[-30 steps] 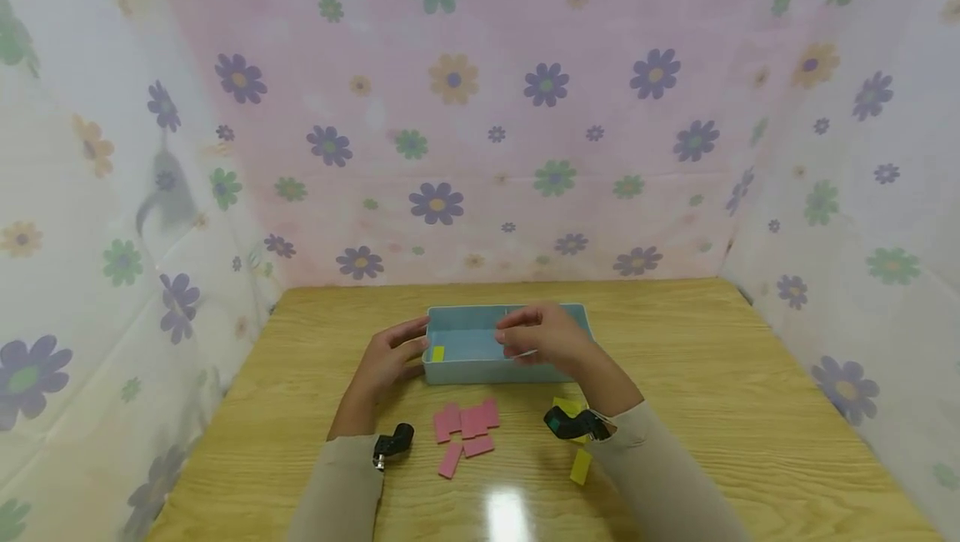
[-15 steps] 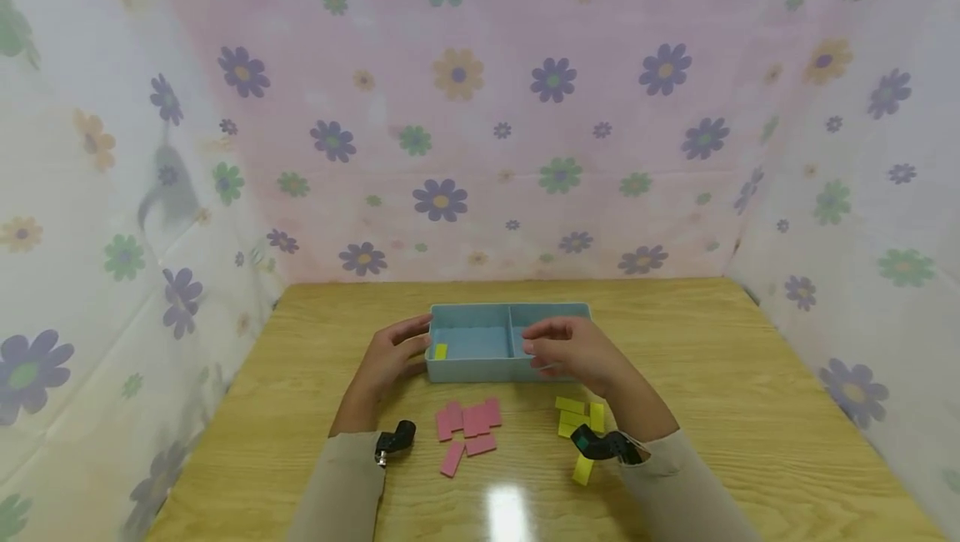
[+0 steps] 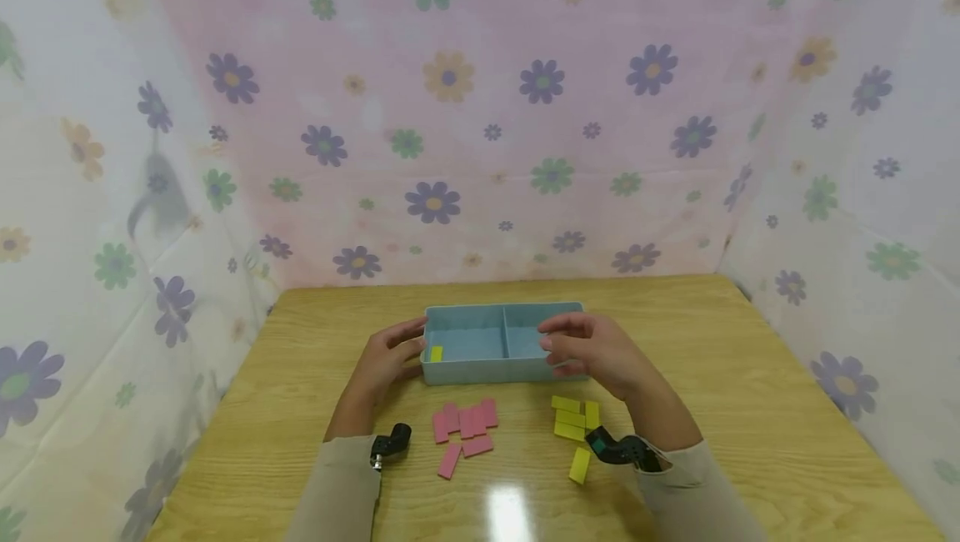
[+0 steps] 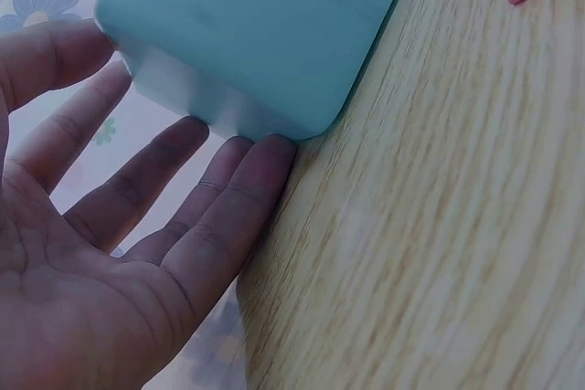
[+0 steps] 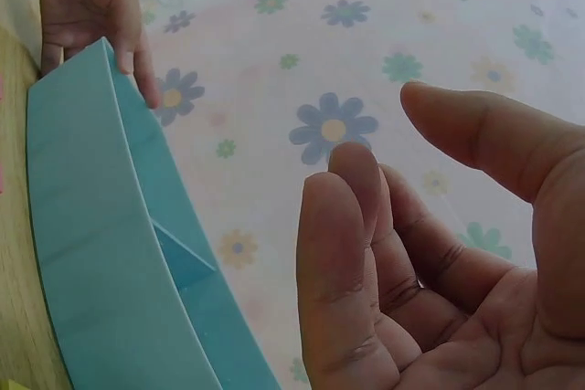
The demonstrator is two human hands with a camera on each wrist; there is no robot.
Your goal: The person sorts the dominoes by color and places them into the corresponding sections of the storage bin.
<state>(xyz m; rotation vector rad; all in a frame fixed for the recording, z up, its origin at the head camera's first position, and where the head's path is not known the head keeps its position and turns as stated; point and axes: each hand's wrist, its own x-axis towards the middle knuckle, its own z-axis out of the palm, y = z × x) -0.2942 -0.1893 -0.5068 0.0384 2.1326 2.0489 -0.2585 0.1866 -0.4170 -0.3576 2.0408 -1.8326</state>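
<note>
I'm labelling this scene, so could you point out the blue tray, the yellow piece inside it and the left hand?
Blue tray (image 3: 491, 373): head view, outside of its front wall.
Yellow piece (image 3: 437, 353): head view, middle of its visible face.
Left hand (image 3: 380, 364): head view, back of the hand.

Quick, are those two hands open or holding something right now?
Left hand: open, touching the blue box at its left end.
Right hand: open, holding nothing.

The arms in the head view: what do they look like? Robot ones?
No, a person's. The left hand and right hand are ungloved. The left sleeve and right sleeve are long, plain beige. The left wrist camera and right wrist camera are small, black and curved; the right one shows a greenish patch.
</note>
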